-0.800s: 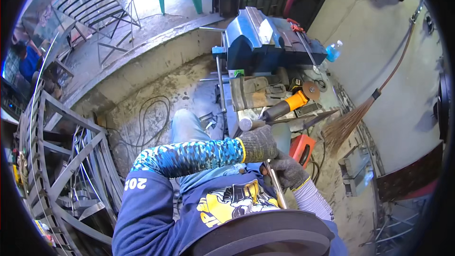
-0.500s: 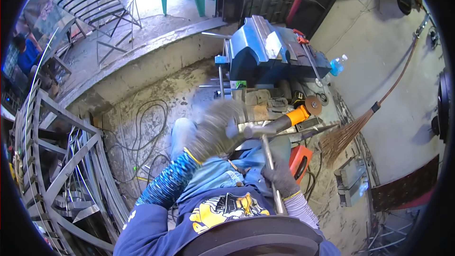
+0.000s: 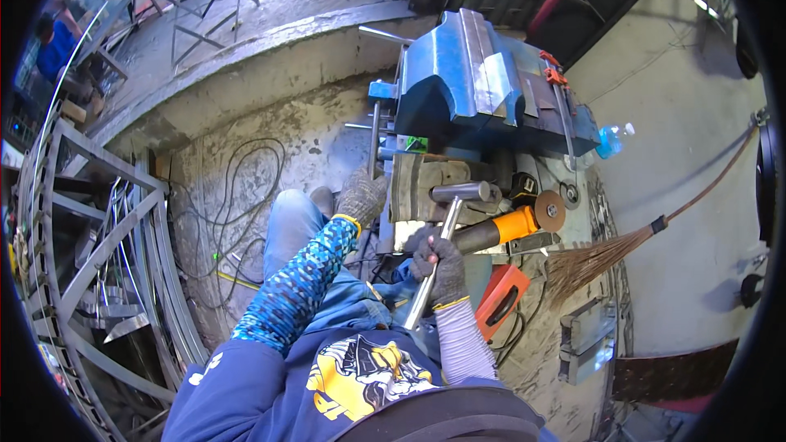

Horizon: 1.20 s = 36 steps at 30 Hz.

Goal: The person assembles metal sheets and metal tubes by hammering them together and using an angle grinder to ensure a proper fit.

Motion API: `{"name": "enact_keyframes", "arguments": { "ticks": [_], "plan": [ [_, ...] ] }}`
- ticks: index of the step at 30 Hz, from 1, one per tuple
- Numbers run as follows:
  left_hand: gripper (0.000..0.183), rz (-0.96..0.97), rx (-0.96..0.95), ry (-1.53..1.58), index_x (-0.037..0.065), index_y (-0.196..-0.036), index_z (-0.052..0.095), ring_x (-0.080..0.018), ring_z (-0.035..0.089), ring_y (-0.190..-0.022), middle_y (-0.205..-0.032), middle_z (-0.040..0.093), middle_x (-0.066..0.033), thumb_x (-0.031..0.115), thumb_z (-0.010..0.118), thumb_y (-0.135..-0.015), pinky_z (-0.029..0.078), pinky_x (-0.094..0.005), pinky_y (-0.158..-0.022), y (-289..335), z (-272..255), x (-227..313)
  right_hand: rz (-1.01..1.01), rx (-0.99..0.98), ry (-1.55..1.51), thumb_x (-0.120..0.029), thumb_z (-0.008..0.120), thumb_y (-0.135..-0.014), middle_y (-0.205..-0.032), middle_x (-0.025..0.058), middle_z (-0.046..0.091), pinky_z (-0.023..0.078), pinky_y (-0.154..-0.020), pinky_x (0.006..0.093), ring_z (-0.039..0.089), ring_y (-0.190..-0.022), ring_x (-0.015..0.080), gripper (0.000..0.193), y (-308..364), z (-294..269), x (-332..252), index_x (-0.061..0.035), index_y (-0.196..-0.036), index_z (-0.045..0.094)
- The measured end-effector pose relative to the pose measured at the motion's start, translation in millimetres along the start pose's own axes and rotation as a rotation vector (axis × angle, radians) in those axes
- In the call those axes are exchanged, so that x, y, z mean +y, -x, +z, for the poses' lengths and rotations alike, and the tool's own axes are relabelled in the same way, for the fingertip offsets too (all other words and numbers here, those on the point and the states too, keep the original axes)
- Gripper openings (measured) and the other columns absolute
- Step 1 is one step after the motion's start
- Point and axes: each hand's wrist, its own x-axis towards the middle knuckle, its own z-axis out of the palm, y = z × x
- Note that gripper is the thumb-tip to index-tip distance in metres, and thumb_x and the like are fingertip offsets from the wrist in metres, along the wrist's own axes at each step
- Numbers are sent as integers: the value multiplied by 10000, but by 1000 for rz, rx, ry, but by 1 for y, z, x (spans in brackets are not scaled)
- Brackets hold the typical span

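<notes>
My left hand (image 3: pixel 363 195), in a grey knit glove, is closed on the lower end of the steel handle bar (image 3: pixel 375 141) at the front of a large blue bench vise (image 3: pixel 458 74). My right hand (image 3: pixel 442 272), gloved too, grips a hammer (image 3: pixel 460 192) by its metal handle, with the head pointing up and away from me. An orange and black angle grinder (image 3: pixel 512 225) with a brown disc lies just beyond my right hand. Folded grey-brown cloth or gloves (image 3: pixel 426 184) sit below the vise, partly behind the hammer head.
Steel frames and bars (image 3: pixel 106 254) crowd the left side. Cables (image 3: pixel 254 172) loop over the floor. A red-orange tool (image 3: pixel 501 299) lies right of my right arm. A broom (image 3: pixel 614 245) leans at the wall beside a bottle (image 3: pixel 612 141). Someone in blue (image 3: pixel 56 47) sits far left.
My left hand, blurred before, has moved away from the hammer to the vise's handle bar. My right hand and the hammer have shifted forward, and the view has shifted.
</notes>
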Motion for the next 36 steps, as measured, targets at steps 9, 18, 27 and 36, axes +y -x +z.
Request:
{"name": "enact_keyframes", "arguments": {
  "ticks": [9, 18, 27, 36],
  "plan": [
    [253, -29, 221, -108, 60, -1094, 684, -410, 693, -875, -958, 714, -236, 234, 611, -925, 534, -497, -811, 19, -10, 13, 17, 166, 138, -44, 578, -873, -714, 52, 496, 443, -409, 321, 457, -481, 158, 154, -1, 14, 0, -96, -997, 505],
    [325, -77, 184, -211, 63, -1142, 662, -463, 668, -1006, -1040, 706, -266, 308, 593, -940, 517, -550, -899, 13, -2, 17, -265, 348, 556, -45, 600, -913, -724, 62, 525, 455, -358, 290, 510, -424, 143, 173, -4, 37, 11, -61, -1031, 474],
    [286, -88, -231, 222, -15, -1091, 670, -461, 675, -962, -999, 702, -292, 193, 606, -906, 546, -498, -871, 4, 8, -13, -350, 432, 746, -68, 613, -909, -650, 52, 500, 448, -347, 316, 486, -393, 162, 132, -22, 24, 1, -26, -944, 492],
    [262, 52, 75, 94, 38, -1071, 662, -480, 653, -995, -1004, 685, -290, 220, 584, -899, 519, -545, -853, 23, -1, -2, -236, 480, 710, -50, 621, -872, -644, 48, 481, 380, -326, 303, 458, -392, 145, 156, 16, 51, -28, -18, -972, 505]
  ]
}}
